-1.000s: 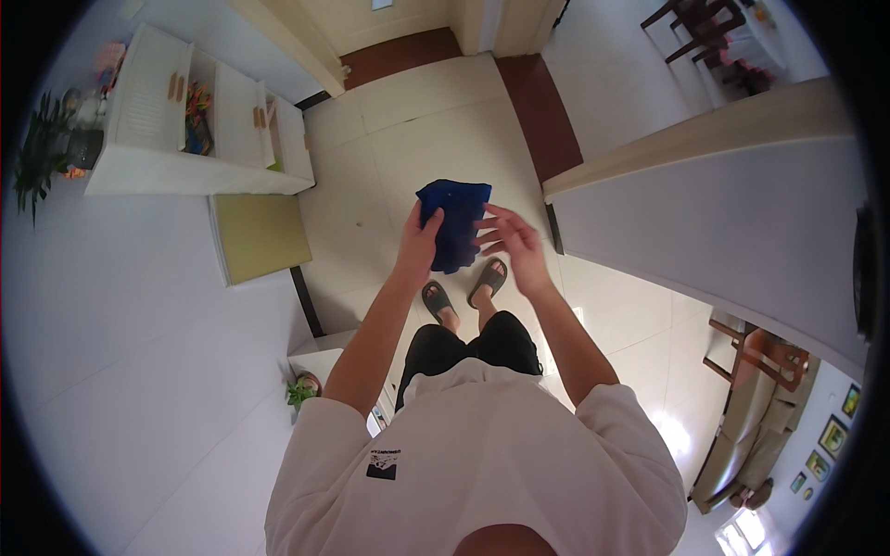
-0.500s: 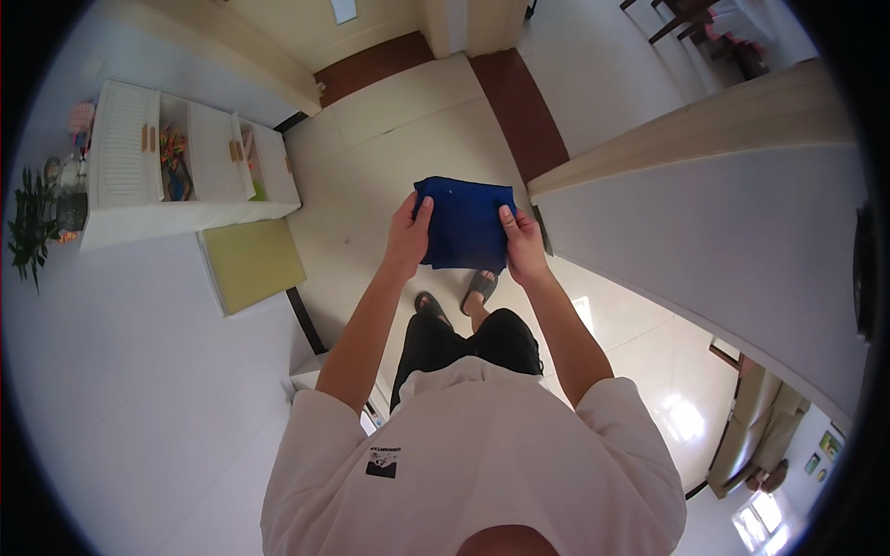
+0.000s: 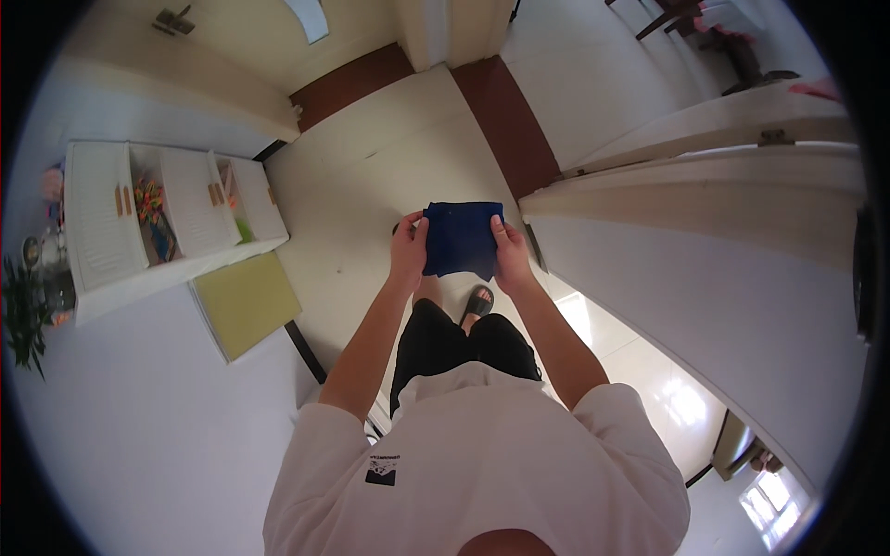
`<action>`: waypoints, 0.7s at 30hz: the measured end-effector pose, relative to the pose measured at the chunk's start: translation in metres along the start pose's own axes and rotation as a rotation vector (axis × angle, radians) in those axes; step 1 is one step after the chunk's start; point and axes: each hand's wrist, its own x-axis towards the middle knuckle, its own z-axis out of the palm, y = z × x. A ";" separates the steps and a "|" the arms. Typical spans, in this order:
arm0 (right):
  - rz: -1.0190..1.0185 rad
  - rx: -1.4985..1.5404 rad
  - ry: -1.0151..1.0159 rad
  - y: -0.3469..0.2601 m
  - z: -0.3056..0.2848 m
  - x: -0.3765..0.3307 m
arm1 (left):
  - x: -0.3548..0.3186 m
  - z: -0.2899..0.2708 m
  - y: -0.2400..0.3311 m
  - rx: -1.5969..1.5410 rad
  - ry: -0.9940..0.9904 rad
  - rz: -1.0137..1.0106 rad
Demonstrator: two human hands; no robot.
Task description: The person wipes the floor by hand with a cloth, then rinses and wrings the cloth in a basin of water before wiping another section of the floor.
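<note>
A folded dark blue cloth (image 3: pixel 462 241) is held level in front of me, above the floor. My left hand (image 3: pixel 409 248) grips its left edge, thumb on top and fingers underneath. On the opposite edge my right hand (image 3: pixel 511 252) is closed in the same way. The cloth looks like a flat, roughly square bundle with slightly uneven lower corners; what kind of item it is cannot be told. Below it show my legs in black shorts (image 3: pixel 464 343) and a foot in a dark sandal (image 3: pixel 478 302); the other foot is mostly hidden.
On the left stands a white cabinet (image 3: pixel 102 222) with partly open doors and colourful items inside. Beside it is a yellow-green padded seat (image 3: pixel 247 306). A door (image 3: pixel 241 46) is at the far left, a dark red threshold strip (image 3: pixel 505 116) ahead, and a wall (image 3: pixel 686 250) on the right.
I have walked forward, with one foot now ahead under the cloth. The cabinet and seat have shifted lower in view. Both hands keep hold of the cloth, which sits slightly lower.
</note>
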 end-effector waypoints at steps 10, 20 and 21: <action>-0.109 -0.021 0.490 0.043 -0.064 0.193 | 0.170 -0.052 -0.025 0.031 -0.268 -0.342; -0.197 -0.236 1.083 0.129 -0.217 0.372 | 0.381 -0.057 -0.145 0.191 -0.120 -0.463; -0.193 -0.448 1.181 0.142 -0.221 0.388 | 0.404 -0.053 -0.168 0.190 -0.082 -0.445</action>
